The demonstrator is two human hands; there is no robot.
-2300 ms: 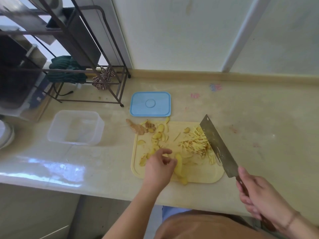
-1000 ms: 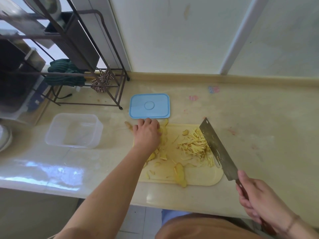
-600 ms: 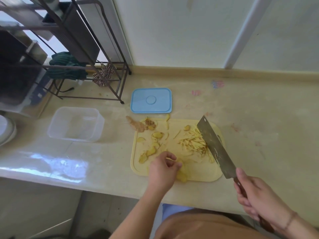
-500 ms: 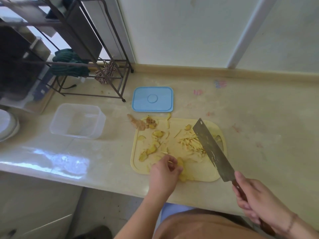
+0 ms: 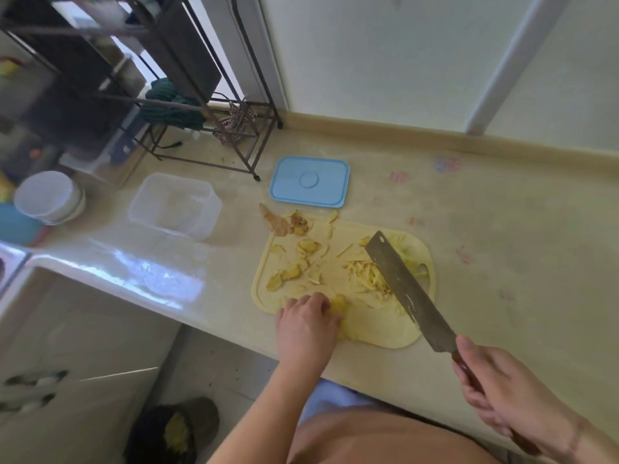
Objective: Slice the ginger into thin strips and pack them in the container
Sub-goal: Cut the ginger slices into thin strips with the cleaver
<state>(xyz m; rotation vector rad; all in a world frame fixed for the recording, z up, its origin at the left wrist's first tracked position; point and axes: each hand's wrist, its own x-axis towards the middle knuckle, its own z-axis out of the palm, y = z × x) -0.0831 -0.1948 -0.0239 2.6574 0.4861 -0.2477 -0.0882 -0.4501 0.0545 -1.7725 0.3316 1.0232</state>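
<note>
**Fingers close to the blade, container well apart**

Beige stone counter [image 5: 485,229] fills the middle of the frame, with a pale yellow plastic cutting board [image 5: 378,329] at lower centre. Your left hand [image 5: 306,324] sits on the board's lower left edge, fingers curled onto a yellow ginger slice [image 5: 338,304]. Your right hand [image 5: 502,393], at lower right, grips the wooden handle of a broad steel cleaver [image 5: 405,289], whose blade hangs tilted over the pile of thin ginger strips [image 5: 366,274].

Risks I judge from here:
1. The slice is small and flat, so your fingertips lie just beside where the edge would land.
2. The board shows no mat under it; a hard chop could make it slide on the glossy counter.
3. Loose ginger slices [image 5: 294,269] lie scattered at the board's upper left and could fall off.
4. The clear plastic container [image 5: 176,204] stands at centre left, well apart from the board, so carried strips may drop.
</note>
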